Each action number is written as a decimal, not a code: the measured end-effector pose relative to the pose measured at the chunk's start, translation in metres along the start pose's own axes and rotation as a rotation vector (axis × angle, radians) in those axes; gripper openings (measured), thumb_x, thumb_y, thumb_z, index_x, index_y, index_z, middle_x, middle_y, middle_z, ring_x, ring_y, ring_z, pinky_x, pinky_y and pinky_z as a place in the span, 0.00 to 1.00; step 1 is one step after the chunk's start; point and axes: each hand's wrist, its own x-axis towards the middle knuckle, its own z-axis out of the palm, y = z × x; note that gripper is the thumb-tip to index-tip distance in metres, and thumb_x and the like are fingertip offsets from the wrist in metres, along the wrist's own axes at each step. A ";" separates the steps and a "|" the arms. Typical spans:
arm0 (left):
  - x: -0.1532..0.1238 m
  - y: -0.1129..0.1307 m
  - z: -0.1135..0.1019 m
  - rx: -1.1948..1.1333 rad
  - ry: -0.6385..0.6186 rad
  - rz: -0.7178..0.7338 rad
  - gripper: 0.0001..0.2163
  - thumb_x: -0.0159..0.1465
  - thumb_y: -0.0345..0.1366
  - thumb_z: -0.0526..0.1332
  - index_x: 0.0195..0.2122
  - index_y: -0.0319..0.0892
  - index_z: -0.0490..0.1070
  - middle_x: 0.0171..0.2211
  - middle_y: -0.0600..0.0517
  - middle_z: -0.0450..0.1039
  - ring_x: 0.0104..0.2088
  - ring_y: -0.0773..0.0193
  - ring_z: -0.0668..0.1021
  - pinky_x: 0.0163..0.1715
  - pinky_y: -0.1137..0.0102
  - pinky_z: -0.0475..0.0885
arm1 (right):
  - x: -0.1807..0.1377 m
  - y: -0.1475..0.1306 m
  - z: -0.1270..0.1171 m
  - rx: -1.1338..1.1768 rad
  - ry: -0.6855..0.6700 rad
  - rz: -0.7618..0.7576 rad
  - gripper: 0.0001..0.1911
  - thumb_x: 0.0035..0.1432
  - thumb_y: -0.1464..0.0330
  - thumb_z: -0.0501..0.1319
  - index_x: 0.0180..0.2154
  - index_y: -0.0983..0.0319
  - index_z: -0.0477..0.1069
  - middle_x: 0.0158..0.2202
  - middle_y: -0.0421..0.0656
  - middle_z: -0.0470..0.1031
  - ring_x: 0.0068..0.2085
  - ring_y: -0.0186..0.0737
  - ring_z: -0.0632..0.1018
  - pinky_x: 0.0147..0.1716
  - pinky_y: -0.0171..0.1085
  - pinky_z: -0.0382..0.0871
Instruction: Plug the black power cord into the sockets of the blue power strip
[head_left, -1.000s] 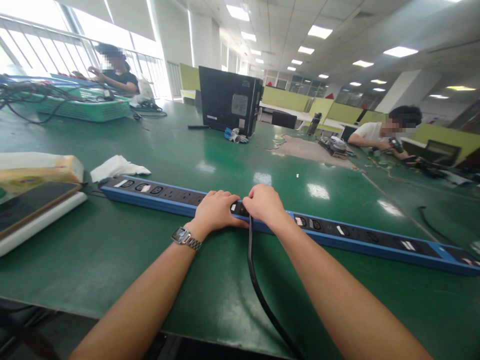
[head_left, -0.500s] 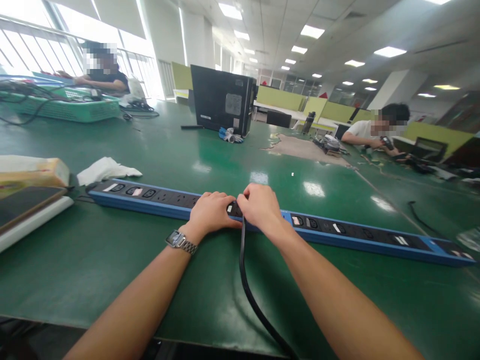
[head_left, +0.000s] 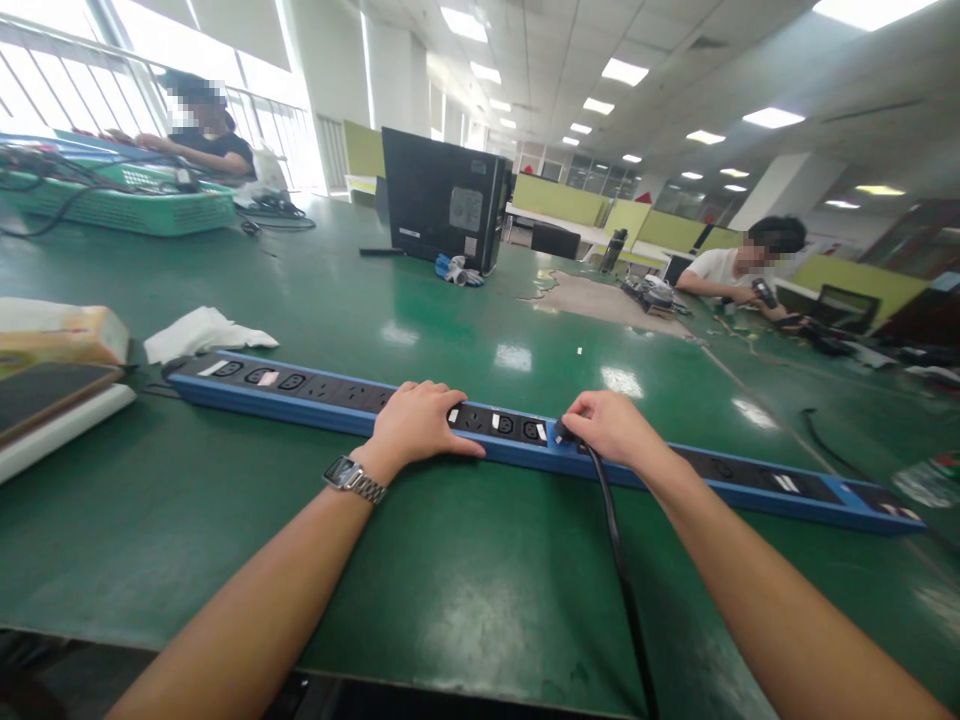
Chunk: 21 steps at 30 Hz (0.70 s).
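A long blue power strip [head_left: 300, 392] with black sockets lies across the green table [head_left: 450, 570]. My left hand [head_left: 416, 425], a metal watch on its wrist, lies flat on the strip with fingers stretched out, pressing it down. My right hand [head_left: 611, 428] is closed round a black plug [head_left: 561, 432] at the strip, a few sockets to the right of my left hand. The plug's black cable [head_left: 619, 560] runs back toward me and off the table's near edge.
A white tissue [head_left: 199, 333], a tissue pack [head_left: 64, 335] and a flat device [head_left: 52, 395] lie at the left. A black computer case [head_left: 442, 200] stands mid-table. A green basket [head_left: 127, 205] of cables sits far left. One person sits behind the basket, another at the right.
My right hand has pulled the plug away from beside my left hand and moved it right along the strip. The freed sockets now show. My left hand has stayed put.
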 end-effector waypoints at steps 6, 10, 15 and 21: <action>-0.001 0.000 -0.001 0.018 -0.003 -0.002 0.40 0.47 0.72 0.60 0.51 0.45 0.74 0.46 0.45 0.78 0.46 0.47 0.78 0.48 0.58 0.67 | -0.002 -0.009 -0.005 -0.058 0.087 0.009 0.11 0.54 0.66 0.58 0.31 0.63 0.79 0.29 0.44 0.79 0.31 0.37 0.75 0.30 0.33 0.61; -0.001 -0.001 -0.001 0.019 0.000 -0.001 0.40 0.48 0.71 0.60 0.51 0.44 0.75 0.46 0.45 0.78 0.46 0.47 0.78 0.48 0.58 0.68 | -0.011 0.016 -0.043 0.042 0.236 0.027 0.14 0.54 0.62 0.57 0.33 0.62 0.79 0.26 0.42 0.78 0.28 0.37 0.74 0.28 0.34 0.61; -0.001 0.000 -0.001 0.009 0.003 -0.012 0.40 0.47 0.71 0.60 0.51 0.44 0.75 0.46 0.45 0.78 0.47 0.46 0.78 0.48 0.57 0.68 | -0.028 0.080 -0.064 -0.052 0.153 0.028 0.16 0.52 0.57 0.58 0.30 0.61 0.78 0.24 0.42 0.77 0.27 0.40 0.74 0.27 0.36 0.61; 0.000 0.000 0.000 0.003 0.004 -0.009 0.40 0.47 0.70 0.61 0.51 0.43 0.75 0.46 0.45 0.78 0.47 0.47 0.78 0.49 0.57 0.68 | -0.036 0.122 -0.036 0.061 0.048 0.001 0.19 0.55 0.55 0.56 0.35 0.61 0.77 0.28 0.42 0.79 0.29 0.40 0.76 0.30 0.36 0.64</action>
